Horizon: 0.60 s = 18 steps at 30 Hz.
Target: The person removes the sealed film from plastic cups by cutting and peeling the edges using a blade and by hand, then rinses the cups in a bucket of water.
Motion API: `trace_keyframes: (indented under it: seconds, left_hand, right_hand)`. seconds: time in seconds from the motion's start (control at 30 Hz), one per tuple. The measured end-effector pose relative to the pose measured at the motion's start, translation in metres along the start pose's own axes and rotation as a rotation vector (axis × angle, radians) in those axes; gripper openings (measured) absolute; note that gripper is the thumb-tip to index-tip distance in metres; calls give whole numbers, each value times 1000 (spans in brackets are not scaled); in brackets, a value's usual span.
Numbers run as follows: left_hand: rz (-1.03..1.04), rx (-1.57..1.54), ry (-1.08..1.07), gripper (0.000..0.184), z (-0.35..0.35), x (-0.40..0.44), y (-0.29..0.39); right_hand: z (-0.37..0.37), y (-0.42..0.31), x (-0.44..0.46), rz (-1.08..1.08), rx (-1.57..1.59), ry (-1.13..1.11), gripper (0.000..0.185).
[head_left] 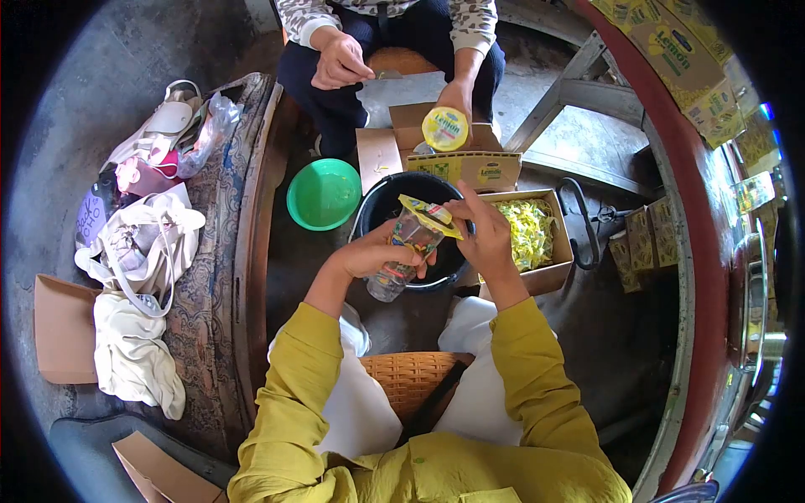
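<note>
Wrapped round a clear plastic cup (391, 281) with a coloured print, my left hand (381, 253) holds it tilted over a dark bucket (367, 220). A yellow film lid (429, 216) lies across the cup's upper end. My right hand (489, 235) is at the lid's right edge, index finger raised and the other fingers bent; whether it grips the lid is hard to tell. Just right of the bucket, an open cardboard box (549, 281) holds yellow-green strips (527, 230).
Across from me a seated person holds a yellow-lidded cup (445, 129) over an open carton (470, 170). A green basin (324, 194) sits left of the bucket. Bags (151, 243) lie on a patterned bench (210, 293); a red-edged table (692, 335) curves along the right.
</note>
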<state>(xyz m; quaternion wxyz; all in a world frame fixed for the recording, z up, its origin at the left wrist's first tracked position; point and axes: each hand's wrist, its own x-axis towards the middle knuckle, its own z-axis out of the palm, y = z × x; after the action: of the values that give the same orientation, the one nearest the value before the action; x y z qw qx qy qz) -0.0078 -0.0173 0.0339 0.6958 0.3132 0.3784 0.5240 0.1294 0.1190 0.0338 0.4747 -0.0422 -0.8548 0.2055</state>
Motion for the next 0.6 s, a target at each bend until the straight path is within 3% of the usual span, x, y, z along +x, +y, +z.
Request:
trace_keyframes:
  seconds: [0.1, 0.2, 0.3, 0.4, 0.5, 0.6]
  left_hand:
    - [-44, -250, -237, 56, -2, 3, -5]
    - [-15, -181, -59, 61, -2, 6, -12]
    - [50, 192, 204, 68, 5, 6, -5]
    - [182, 300, 199, 68, 3, 5, -1]
    - [10, 434, 289, 67, -2, -3, 13]
    - [180, 430, 326, 64, -10, 2, -3]
  right_hand:
    - [-2, -1, 1, 13, 23, 4, 49]
    - [-3, 2, -1, 25, -3, -22, 50]
    - [-4, 2, 1, 38, -27, -52, 51]
    - [-4, 4, 3, 21, -38, -26, 52]
    - [-6, 7, 1, 25, -74, -49, 53]
    - [-6, 7, 0, 10, -114, -124, 55]
